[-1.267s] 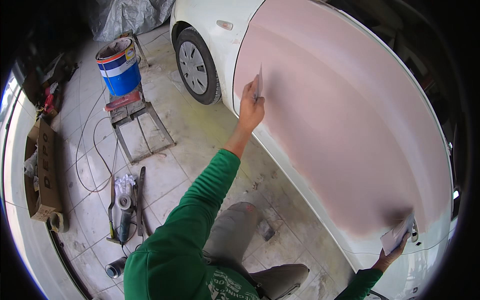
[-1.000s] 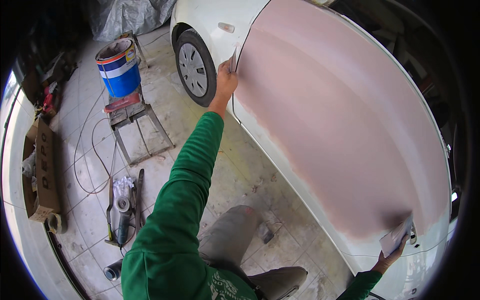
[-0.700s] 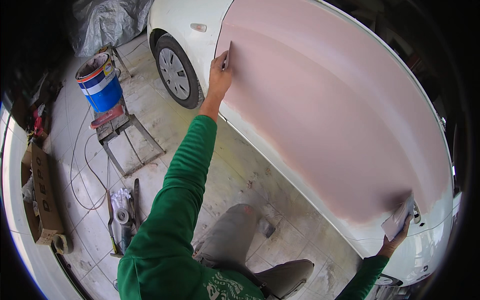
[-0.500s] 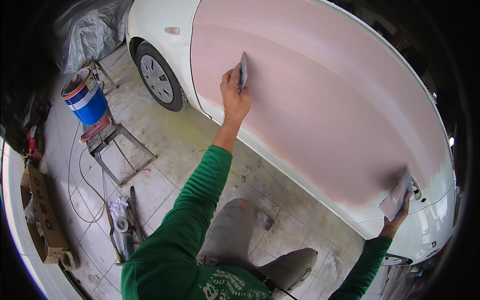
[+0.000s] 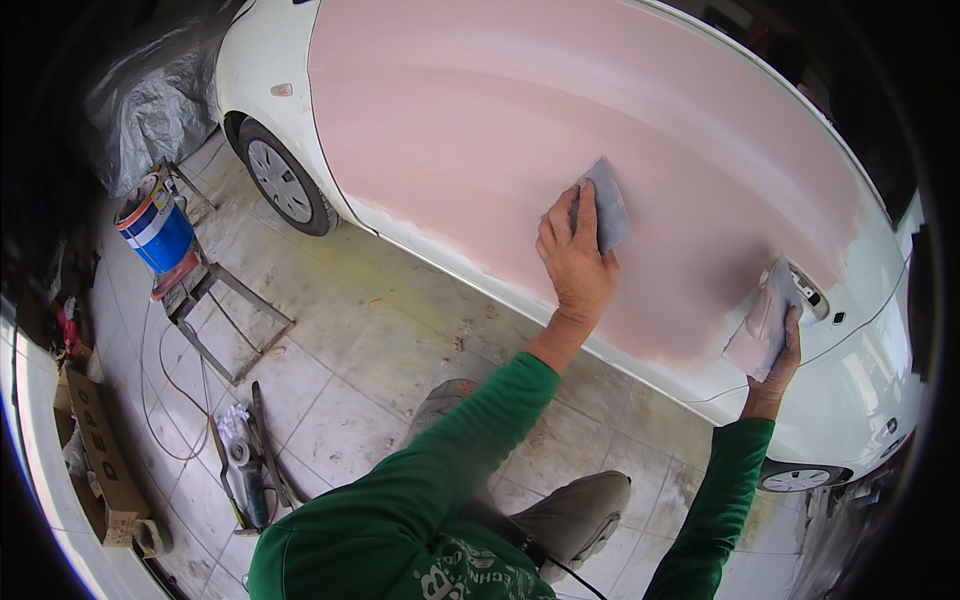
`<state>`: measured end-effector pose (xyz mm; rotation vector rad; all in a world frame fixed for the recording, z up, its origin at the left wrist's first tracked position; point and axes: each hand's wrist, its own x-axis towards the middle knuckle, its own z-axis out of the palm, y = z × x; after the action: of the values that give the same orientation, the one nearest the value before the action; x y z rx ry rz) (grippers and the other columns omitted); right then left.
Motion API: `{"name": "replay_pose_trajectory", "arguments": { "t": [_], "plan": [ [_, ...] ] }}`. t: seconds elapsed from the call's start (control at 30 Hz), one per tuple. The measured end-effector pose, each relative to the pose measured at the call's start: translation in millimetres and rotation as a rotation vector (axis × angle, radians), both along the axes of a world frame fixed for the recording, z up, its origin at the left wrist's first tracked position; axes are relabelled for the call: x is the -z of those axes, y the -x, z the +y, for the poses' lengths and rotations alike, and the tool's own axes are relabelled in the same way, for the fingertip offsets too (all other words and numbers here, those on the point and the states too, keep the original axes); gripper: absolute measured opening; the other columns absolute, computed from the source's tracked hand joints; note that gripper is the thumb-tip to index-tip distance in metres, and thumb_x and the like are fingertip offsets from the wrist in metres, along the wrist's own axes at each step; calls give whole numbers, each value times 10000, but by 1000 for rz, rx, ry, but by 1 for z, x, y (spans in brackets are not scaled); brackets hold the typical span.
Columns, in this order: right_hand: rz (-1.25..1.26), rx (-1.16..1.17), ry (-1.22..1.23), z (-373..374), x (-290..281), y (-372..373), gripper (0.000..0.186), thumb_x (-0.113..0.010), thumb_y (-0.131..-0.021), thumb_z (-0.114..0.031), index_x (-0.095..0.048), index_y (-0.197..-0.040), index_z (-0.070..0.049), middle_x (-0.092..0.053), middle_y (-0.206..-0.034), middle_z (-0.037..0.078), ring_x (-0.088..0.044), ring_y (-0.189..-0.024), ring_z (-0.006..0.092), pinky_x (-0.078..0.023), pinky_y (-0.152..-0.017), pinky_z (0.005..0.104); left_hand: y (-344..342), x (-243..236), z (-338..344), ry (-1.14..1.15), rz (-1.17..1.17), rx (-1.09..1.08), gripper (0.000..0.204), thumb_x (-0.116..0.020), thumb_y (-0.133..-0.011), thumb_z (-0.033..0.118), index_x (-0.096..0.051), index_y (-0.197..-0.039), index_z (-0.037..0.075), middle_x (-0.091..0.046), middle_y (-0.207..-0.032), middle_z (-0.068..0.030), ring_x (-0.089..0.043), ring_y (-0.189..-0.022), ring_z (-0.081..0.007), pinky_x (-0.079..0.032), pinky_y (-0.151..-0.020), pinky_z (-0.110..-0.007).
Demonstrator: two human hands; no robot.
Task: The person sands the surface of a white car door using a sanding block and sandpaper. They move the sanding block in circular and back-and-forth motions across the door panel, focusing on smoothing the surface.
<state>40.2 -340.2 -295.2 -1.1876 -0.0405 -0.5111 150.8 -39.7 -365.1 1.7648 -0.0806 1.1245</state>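
Observation:
My left hand (image 5: 580, 262) grips a thin grey putty spreader (image 5: 603, 205), its fingers pressed on the blade over the pink, filler-coated car door (image 5: 450, 130). Whether the blade's edge touches the panel I cannot tell. Farther right, my right hand (image 5: 785, 362) is closed around a flat plate smeared with pink putty (image 5: 762, 325). It is held up in front of the door handle recess (image 5: 808, 293). White bodywork frames the pink coat, which is smooth with feathered lower edges.
Left of the car's front wheel (image 5: 282, 178), a blue paint can (image 5: 158, 232) stands on a metal-legged stool (image 5: 235, 330). An angle grinder (image 5: 247, 468) and cables lie on the tiled floor. A cardboard box (image 5: 98, 455) sits at the left edge, below crumpled plastic sheeting (image 5: 165, 110).
My left hand has swept right along the door with the spreader, whose blade now shows broad side on. The right hand's plate appears slightly higher and more to the left. The view has shifted.

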Motion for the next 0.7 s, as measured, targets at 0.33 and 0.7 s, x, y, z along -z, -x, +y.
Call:
{"name": "replay_pose_trajectory", "arguments": {
  "t": [0.33,0.7],
  "plan": [
    [-48,179,-194,-37,30,83,530,-606,-1016,-366,-530,-1363,27,-671,-1188,145,-687,-1005,244,-579,-855,363,73,-8,-155,-135,-93,80,858,-660,-687,-61,-450,-1509,58,-447,-1433,-136,-436,-1261,-390,-344,-1038,-518],
    [97,54,-76,-58,42,138,598,-539,-1056,-407,-470,-1429,56,-616,-1335,171,-628,-1204,252,-526,-998,375,101,-21,-121,-359,-210,590,680,-602,-763,-95,-592,-1417,93,-537,-1394,-89,-533,-1220,-327,-456,-1014,-459]
  ]
}}
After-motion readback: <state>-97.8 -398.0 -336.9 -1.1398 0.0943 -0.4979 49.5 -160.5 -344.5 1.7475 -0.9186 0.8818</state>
